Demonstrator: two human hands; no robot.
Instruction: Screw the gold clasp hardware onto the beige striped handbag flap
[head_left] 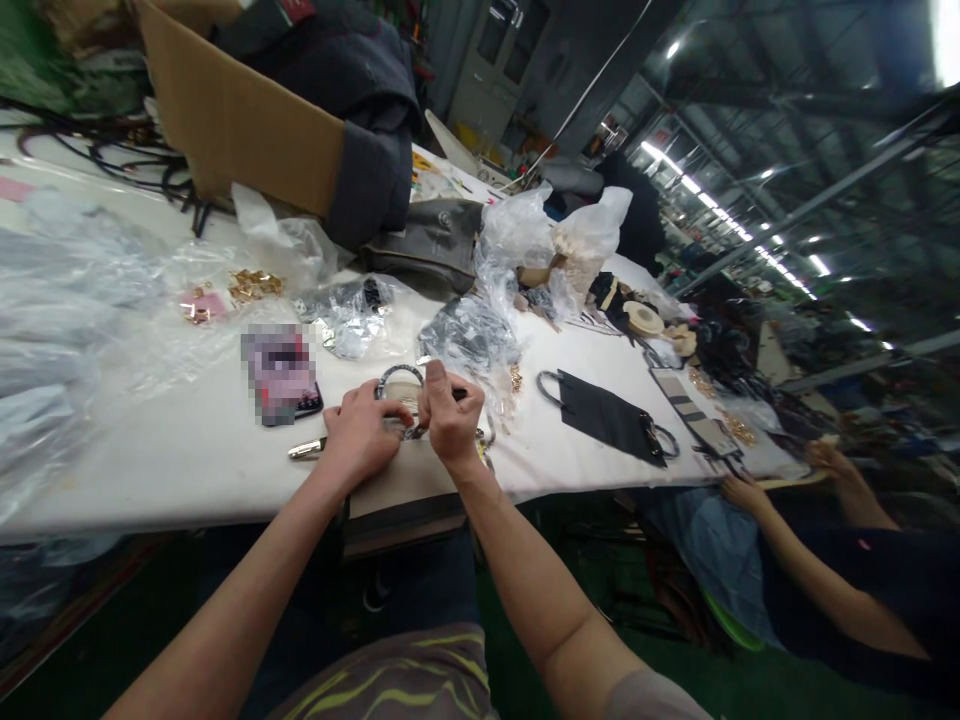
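Note:
In front of me lies a beige and dark bag piece [409,485], partly over the table's front edge. A round, dark-and-light patterned bag handle [400,370] stands up at its far end. My left hand [364,430] is closed at the handle's left side, its fingertips pinching near the lower end. My right hand [451,415] makes a fist with the thumb up, at the handle's right side. A short dark end of a tool [459,394] pokes out of that fist; the rest is hidden. Beside my left wrist lies a shiny metal tool [306,450].
A phone [283,372] lies left of my hands. Behind are plastic bags [469,335], gold hardware [255,286] and a cardboard box [244,130]. At right lies a dark bag panel with ring handles [609,415]. Another person's hands [746,497] work at the table's right end.

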